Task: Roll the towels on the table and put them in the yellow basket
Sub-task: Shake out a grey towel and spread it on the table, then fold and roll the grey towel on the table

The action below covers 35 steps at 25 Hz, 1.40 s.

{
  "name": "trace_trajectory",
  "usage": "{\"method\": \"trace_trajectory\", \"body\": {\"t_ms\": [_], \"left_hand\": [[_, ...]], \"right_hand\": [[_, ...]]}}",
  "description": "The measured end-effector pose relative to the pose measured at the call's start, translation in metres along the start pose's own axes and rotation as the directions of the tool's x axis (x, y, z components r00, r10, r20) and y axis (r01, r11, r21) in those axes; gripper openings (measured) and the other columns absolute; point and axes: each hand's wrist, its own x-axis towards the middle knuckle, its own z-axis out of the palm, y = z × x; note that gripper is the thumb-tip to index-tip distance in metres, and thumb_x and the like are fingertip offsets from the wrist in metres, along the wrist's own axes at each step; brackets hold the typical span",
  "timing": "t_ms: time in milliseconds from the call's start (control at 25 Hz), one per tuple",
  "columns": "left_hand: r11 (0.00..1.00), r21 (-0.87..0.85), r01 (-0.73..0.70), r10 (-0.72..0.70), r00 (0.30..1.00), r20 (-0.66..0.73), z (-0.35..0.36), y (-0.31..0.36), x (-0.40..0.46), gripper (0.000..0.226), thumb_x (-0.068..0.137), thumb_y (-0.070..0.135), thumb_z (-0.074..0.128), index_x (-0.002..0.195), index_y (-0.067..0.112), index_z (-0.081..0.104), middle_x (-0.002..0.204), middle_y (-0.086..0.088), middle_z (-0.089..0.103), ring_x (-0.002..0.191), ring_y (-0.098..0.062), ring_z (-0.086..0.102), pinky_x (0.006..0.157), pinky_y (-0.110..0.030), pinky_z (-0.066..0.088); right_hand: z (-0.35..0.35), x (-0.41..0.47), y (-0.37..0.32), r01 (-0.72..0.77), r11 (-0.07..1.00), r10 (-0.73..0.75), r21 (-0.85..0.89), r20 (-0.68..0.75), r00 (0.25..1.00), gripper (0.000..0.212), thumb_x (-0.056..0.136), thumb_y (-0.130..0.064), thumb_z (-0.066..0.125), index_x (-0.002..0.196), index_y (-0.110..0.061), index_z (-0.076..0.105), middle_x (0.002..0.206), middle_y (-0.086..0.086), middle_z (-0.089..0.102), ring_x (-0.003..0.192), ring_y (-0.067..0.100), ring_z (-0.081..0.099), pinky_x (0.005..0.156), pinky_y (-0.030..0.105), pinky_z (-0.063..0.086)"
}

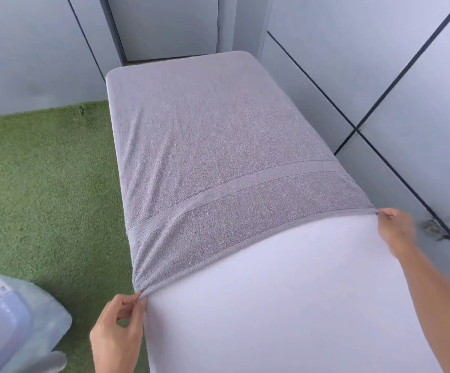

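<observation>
Left hand point(119, 329) and right hand point(395, 230) fingers each pinch a near corner of the grey towel point(218, 146).

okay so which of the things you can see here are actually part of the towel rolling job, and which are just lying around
Part of the job: grey towel spread on the white table; left hand and right hand, each pinching a near corner.

Lying about: pale blue plastic container on the green turf.
</observation>
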Motion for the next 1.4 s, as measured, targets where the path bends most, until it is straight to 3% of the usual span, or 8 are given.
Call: {"method": "trace_trajectory", "body": {"t_ms": [200, 640, 800, 920, 1000, 1080, 1240, 1400], "left_hand": [[1.000, 0.015, 0.018, -0.018, 1.000, 0.002, -0.015, -0.021, -0.083, 0.022, 0.079, 0.011, 0.074, 0.071, 0.029, 0.064, 0.068, 0.003, 0.066, 0.066, -0.002, 0.061, 0.064, -0.015, 0.046], [0.992, -0.019, 0.123, -0.124, 0.989, -0.082, -0.047, -0.035, -0.283, 0.023, 0.079, 0.006, 0.074, 0.076, 0.027, 0.065, 0.073, 0.002, 0.070, 0.075, 0.003, 0.062, 0.060, -0.002, 0.043], [0.984, 0.086, 0.158, -0.153, 0.986, -0.069, -0.050, -0.036, -0.301, 0.027, 0.079, 0.014, 0.075, 0.084, 0.036, 0.060, 0.090, 0.003, 0.066, 0.084, -0.013, 0.065, 0.076, -0.022, 0.050], [0.884, 0.466, -0.032, 0.042, 0.999, -0.011, -0.033, -0.021, -0.303, 0.032, 0.081, 0.013, 0.071, 0.108, 0.026, 0.063, 0.113, -0.004, 0.057, 0.105, -0.032, 0.054, 0.088, -0.048, 0.043], [0.766, 0.590, -0.255, 0.232, 0.966, 0.117, -0.012, -0.001, -0.305, 0.034, 0.080, 0.015, 0.063, 0.111, 0.028, 0.064, 0.111, 0.001, 0.057, 0.101, -0.027, 0.054, 0.085, -0.042, 0.042], [0.720, 0.595, -0.357, 0.292, 0.934, 0.207, 0.014, 0.020, -0.300, 0.038, 0.074, 0.016, 0.060, 0.110, 0.029, 0.065, 0.106, 0.005, 0.057, 0.095, -0.025, 0.057, 0.079, -0.037, 0.041], [0.759, 0.577, -0.301, 0.214, 0.953, 0.216, 0.052, 0.055, -0.293, 0.039, 0.068, 0.006, 0.081, 0.101, 0.023, 0.069, 0.096, 0.005, 0.062, 0.083, -0.022, 0.056, 0.067, -0.033, 0.047], [0.772, 0.519, -0.368, 0.297, 0.930, 0.217, 0.046, 0.052, -0.309, 0.020, 0.084, 0.029, 0.051, 0.096, 0.025, 0.066, 0.092, 0.010, 0.057, 0.079, -0.017, 0.050, 0.066, -0.030, 0.047]], "right_hand": [[-0.026, -0.025, 0.080, 0.015, 1.000, -0.016, 0.025, 0.023, 1.000, 0.025, 0.091, -0.015, 0.049, 0.102, -0.008, 0.070, 0.105, 0.020, 0.069, 0.100, 0.037, 0.062, 0.086, 0.040, 0.047], [-0.121, -0.104, 0.195, 0.025, 1.000, -0.026, 0.006, 0.172, 0.985, 0.022, 0.093, -0.009, 0.051, 0.108, -0.002, 0.065, 0.109, 0.024, 0.066, 0.102, 0.039, 0.061, 0.085, 0.044, 0.046], [-0.148, -0.136, 0.183, 0.222, 0.953, -0.173, -0.206, 0.234, 0.957, 0.034, 0.094, -0.012, 0.051, 0.127, -0.006, 0.055, 0.120, 0.022, 0.061, 0.112, 0.040, 0.056, 0.090, 0.044, 0.044], [-0.153, -0.160, 0.172, 0.584, 0.752, -0.510, -0.306, 0.292, 0.809, 0.049, 0.086, -0.008, 0.062, 0.132, -0.017, 0.051, 0.130, 0.014, 0.052, 0.120, 0.037, 0.048, 0.095, 0.048, 0.042], [-0.150, -0.166, 0.167, 0.724, 0.604, -0.629, -0.334, 0.358, 0.690, 0.048, 0.082, -0.007, 0.066, 0.126, -0.023, 0.057, 0.129, 0.007, 0.052, 0.120, 0.033, 0.048, 0.094, 0.047, 0.042], [-0.144, -0.165, 0.164, 0.805, 0.512, -0.701, -0.299, 0.395, 0.593, 0.040, 0.079, -0.007, 0.069, 0.115, -0.023, 0.064, 0.120, 0.003, 0.058, 0.112, 0.031, 0.054, 0.089, 0.045, 0.046], [-0.142, -0.152, 0.160, 0.860, 0.483, -0.761, -0.164, 0.408, 0.505, 0.020, 0.080, -0.010, 0.072, 0.096, -0.022, 0.068, 0.097, -0.005, 0.059, 0.093, 0.023, 0.056, 0.076, 0.039, 0.048], [-0.160, -0.143, 0.186, 0.904, 0.417, -0.801, -0.098, 0.430, 0.416, 0.017, 0.088, -0.031, 0.046, 0.092, -0.029, 0.063, 0.096, -0.014, 0.053, 0.093, 0.014, 0.048, 0.079, 0.028, 0.033]]}}
